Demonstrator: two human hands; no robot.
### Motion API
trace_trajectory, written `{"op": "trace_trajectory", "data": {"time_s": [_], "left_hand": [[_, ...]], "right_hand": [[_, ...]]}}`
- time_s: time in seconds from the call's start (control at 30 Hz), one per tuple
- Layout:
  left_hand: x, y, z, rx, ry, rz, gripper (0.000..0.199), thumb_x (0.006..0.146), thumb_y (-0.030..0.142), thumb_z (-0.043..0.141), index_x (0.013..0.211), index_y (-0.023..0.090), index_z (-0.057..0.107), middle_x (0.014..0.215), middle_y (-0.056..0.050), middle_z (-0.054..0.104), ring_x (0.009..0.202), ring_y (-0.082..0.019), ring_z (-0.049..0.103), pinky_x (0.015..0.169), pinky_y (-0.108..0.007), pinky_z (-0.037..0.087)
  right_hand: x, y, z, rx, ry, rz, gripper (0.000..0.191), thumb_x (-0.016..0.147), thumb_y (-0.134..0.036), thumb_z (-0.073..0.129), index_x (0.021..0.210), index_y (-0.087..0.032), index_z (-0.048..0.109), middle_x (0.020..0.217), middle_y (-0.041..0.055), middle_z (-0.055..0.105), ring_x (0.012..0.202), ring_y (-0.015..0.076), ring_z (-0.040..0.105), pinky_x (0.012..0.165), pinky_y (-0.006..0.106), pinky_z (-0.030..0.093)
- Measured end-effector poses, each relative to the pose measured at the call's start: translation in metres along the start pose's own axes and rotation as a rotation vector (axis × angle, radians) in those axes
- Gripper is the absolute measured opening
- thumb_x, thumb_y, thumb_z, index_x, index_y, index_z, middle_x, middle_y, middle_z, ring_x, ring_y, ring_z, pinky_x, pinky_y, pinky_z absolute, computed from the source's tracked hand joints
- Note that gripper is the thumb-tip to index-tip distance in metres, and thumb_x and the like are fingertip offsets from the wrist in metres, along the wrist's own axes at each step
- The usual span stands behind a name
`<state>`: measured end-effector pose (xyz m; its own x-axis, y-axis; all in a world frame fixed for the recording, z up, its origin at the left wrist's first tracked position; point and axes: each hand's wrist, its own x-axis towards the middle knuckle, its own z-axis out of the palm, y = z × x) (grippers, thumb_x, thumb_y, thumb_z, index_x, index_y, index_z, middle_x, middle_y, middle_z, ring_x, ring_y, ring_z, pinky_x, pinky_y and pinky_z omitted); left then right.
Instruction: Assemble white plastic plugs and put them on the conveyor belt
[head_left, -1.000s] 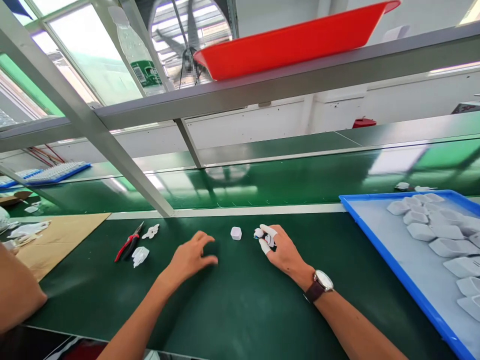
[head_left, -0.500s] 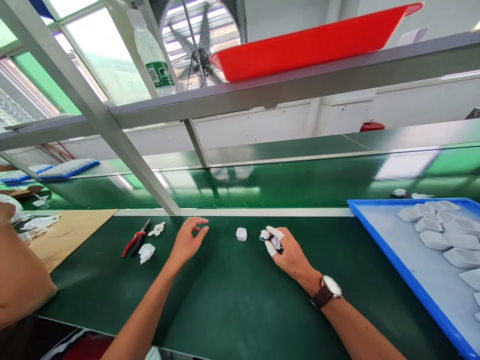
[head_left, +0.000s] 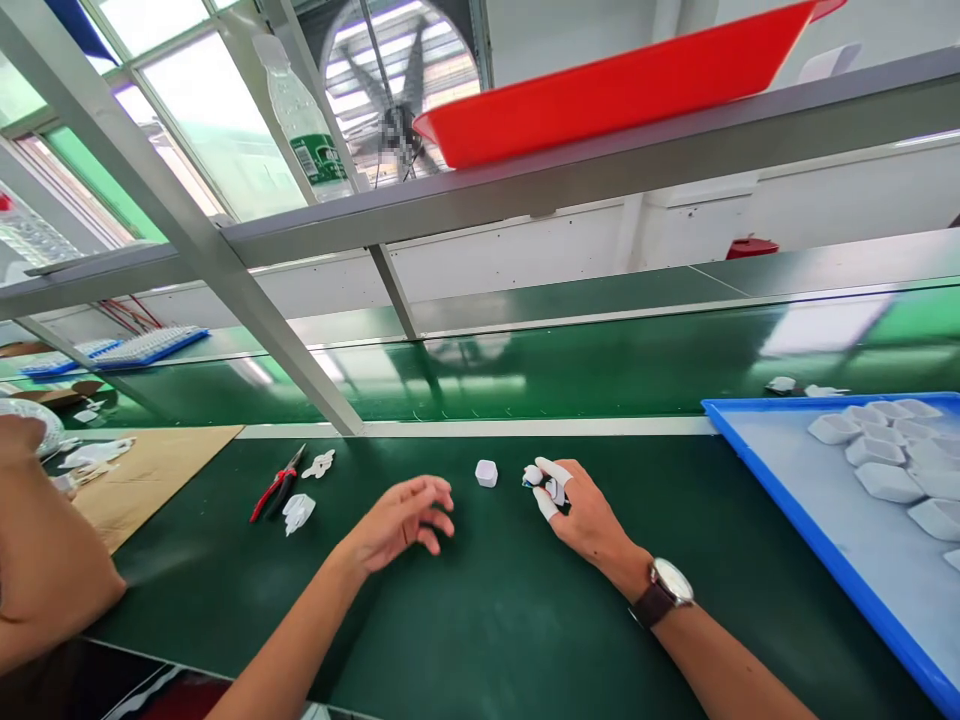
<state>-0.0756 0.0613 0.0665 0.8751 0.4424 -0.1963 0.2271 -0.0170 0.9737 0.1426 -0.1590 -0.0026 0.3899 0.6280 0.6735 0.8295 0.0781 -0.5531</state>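
Note:
My left hand [head_left: 409, 522] hovers over the green table with its fingers apart and nothing in them. To its right a small white square cup [head_left: 486, 473] sits on the table, between my two hands. My right hand [head_left: 581, 505], with white covers on thumb and index finger and a watch on the wrist, is closed on a small white part [head_left: 532, 476]. Another whitish piece [head_left: 556, 491] shows beneath those fingers, partly hidden. Red-and-black pliers [head_left: 277, 485] lie at the left, beside white scraps [head_left: 298, 512].
A blue-rimmed tray [head_left: 795, 516] with several white cups stands at the right. Cardboard [head_left: 161, 465] and another person's arm [head_left: 49, 560] are at the left. A metal frame [head_left: 259, 320] crosses above, bearing a red tray [head_left: 615, 85] and a bottle [head_left: 304, 120].
My left hand has moved right and nearer to me, its palm turned and fingers spread. My right hand still holds the small part in nearly the same place.

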Motion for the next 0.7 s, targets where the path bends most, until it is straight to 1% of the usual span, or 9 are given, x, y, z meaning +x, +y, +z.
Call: {"op": "trace_trajectory", "data": {"time_s": [0.07,0.1,0.13,0.2,0.3,0.4,0.5,0.6,0.7], "left_hand": [[-0.002,-0.004,0.004,0.145,-0.077,-0.008,0.049,0.062,0.050,0.090,0.090,0.013,0.074,0.082,-0.013,0.075,0.070,-0.030,0.075,0.057,-0.040,0.062],[0.000,-0.006,0.003,0.217,-0.054,0.019,0.049,0.057,0.047,0.093,0.089,0.014,0.074,0.082,-0.012,0.075,0.074,-0.031,0.076,0.063,-0.043,0.063],[0.004,-0.007,0.001,0.273,0.015,0.062,0.049,0.059,0.047,0.091,0.093,0.016,0.074,0.089,-0.012,0.076,0.083,-0.032,0.076,0.072,-0.045,0.064],[0.014,-0.008,-0.006,0.313,0.224,0.150,0.047,0.074,0.050,0.080,0.109,0.020,0.070,0.108,-0.012,0.074,0.106,-0.031,0.071,0.091,-0.047,0.059],[0.027,-0.008,-0.009,0.334,0.407,0.218,0.051,0.087,0.052,0.063,0.128,0.021,0.059,0.119,-0.012,0.069,0.116,-0.029,0.066,0.100,-0.049,0.054],[0.033,-0.014,0.008,0.410,0.370,0.257,0.063,0.077,0.046,0.077,0.132,0.023,0.057,0.126,-0.011,0.066,0.116,-0.029,0.065,0.098,-0.047,0.055],[0.043,-0.023,0.036,0.599,0.300,0.293,0.075,0.070,0.039,0.084,0.137,0.024,0.055,0.144,-0.012,0.056,0.127,-0.032,0.058,0.105,-0.051,0.050],[0.056,-0.027,0.057,0.669,0.290,0.325,0.056,0.076,0.035,0.080,0.126,0.021,0.061,0.134,-0.013,0.064,0.128,-0.034,0.057,0.110,-0.057,0.045],[0.057,-0.028,0.069,0.647,0.253,0.382,0.034,0.084,0.028,0.072,0.117,0.024,0.065,0.120,-0.007,0.071,0.116,-0.028,0.065,0.106,-0.051,0.050]], "right_hand": [[0.001,0.000,0.000,0.001,-0.009,-0.001,0.045,0.094,-0.013,0.054,0.137,-0.023,0.051,0.104,0.0065,0.069,0.092,0.0227,0.063,0.080,0.040,0.058],[0.001,-0.001,0.000,-0.001,-0.013,0.002,0.044,0.094,-0.013,0.054,0.136,-0.023,0.051,0.104,0.0065,0.069,0.091,0.0225,0.063,0.079,0.040,0.058],[0.001,-0.001,0.000,-0.003,-0.015,0.004,0.043,0.094,-0.013,0.054,0.136,-0.023,0.052,0.104,0.0066,0.069,0.090,0.0224,0.063,0.080,0.040,0.058],[0.001,-0.001,0.000,-0.008,-0.016,0.006,0.042,0.094,-0.013,0.054,0.135,-0.023,0.052,0.105,0.0073,0.069,0.092,0.0229,0.064,0.080,0.041,0.058],[0.000,-0.001,0.001,-0.015,-0.020,0.003,0.041,0.094,-0.014,0.054,0.135,-0.022,0.052,0.107,0.0086,0.069,0.093,0.0236,0.064,0.081,0.042,0.059],[-0.001,-0.001,0.002,-0.018,-0.012,-0.008,0.042,0.094,-0.014,0.054,0.135,-0.021,0.052,0.106,0.0091,0.069,0.093,0.0235,0.064,0.080,0.042,0.059],[-0.001,-0.002,0.001,-0.009,-0.008,-0.020,0.043,0.094,-0.012,0.053,0.136,-0.021,0.052,0.107,0.0093,0.069,0.096,0.0237,0.065,0.080,0.041,0.060],[0.000,-0.003,-0.001,0.007,-0.001,-0.037,0.045,0.094,-0.010,0.052,0.138,-0.022,0.049,0.108,0.0092,0.068,0.096,0.0228,0.065,0.078,0.040,0.061],[0.001,-0.008,-0.003,0.026,0.021,-0.070,0.047,0.095,-0.009,0.052,0.140,-0.023,0.047,0.108,0.0089,0.067,0.094,0.0215,0.065,0.079,0.040,0.060]]}}
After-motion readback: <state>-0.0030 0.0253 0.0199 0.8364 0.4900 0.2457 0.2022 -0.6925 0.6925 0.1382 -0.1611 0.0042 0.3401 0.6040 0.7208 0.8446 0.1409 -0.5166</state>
